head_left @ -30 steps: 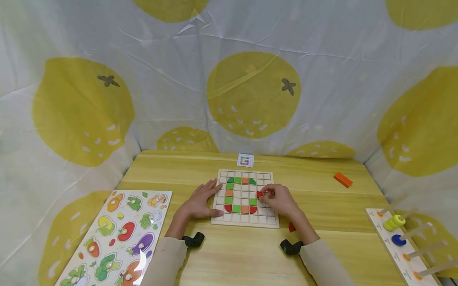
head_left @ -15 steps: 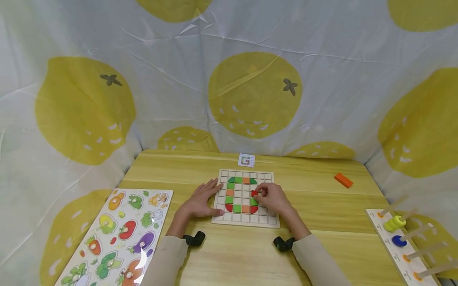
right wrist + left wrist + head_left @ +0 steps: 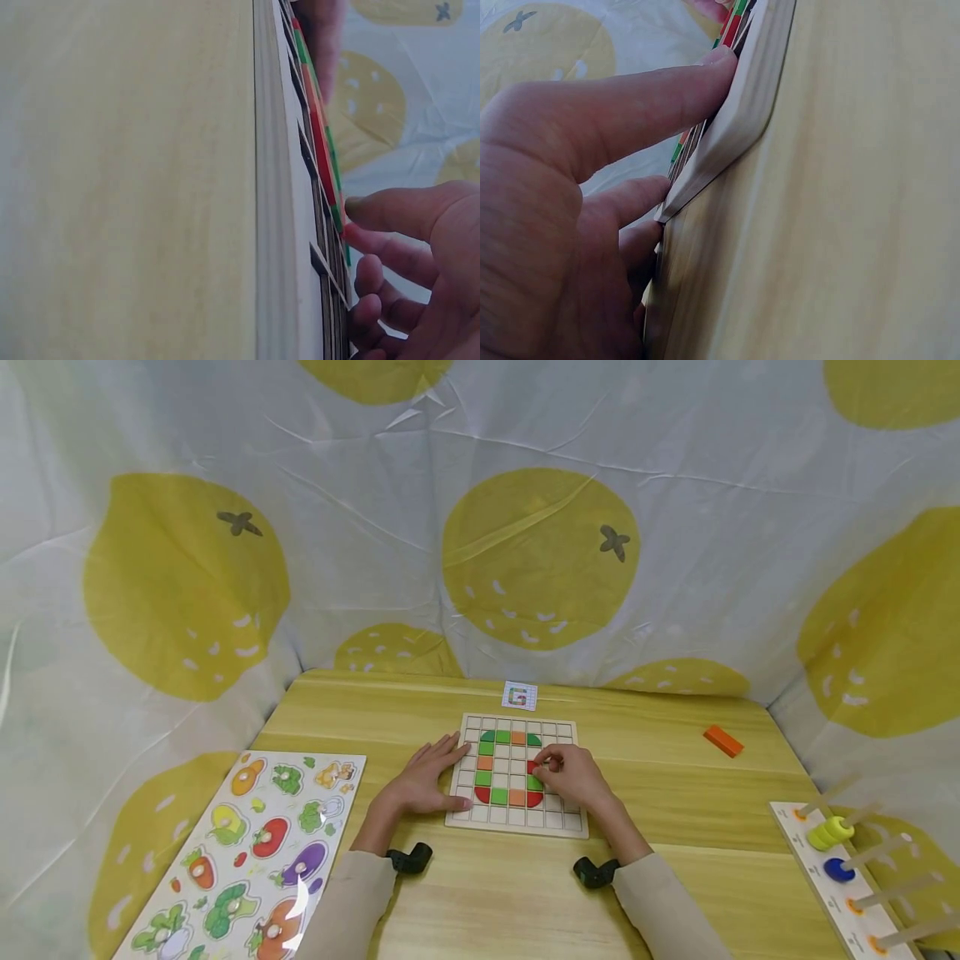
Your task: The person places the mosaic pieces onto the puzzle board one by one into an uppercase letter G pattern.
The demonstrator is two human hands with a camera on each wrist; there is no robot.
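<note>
A square wooden grid board (image 3: 517, 829) bears green, orange and red tiles set in a ring, some with rounded corners. My left hand (image 3: 422, 783) rests on its left side, fingers spread and thumb near the lower left corner; the left wrist view shows the thumb (image 3: 667, 94) lying over the board's edge. With thumb and index finger, my right hand (image 3: 573, 775) pinches a small red tile (image 3: 531, 767) at the right of the ring, just above a green tile (image 3: 533, 782). The fingertips partly cover the red tile. In the right wrist view, the right thumb (image 3: 401, 210) touches the tile row.
A small card with a coloured G (image 3: 519, 696) lies behind the board. An orange block (image 3: 723, 741) sits at the back right. A vegetable puzzle board (image 3: 341, 768) is at the left, a peg stand with rings (image 3: 817, 872) at the right. A printed cloth hangs behind.
My right hand has moved left with the red tile, from the board's right columns onto the ring. Another red piece near the right wrist is now out of sight. The left hand has stayed put.
</note>
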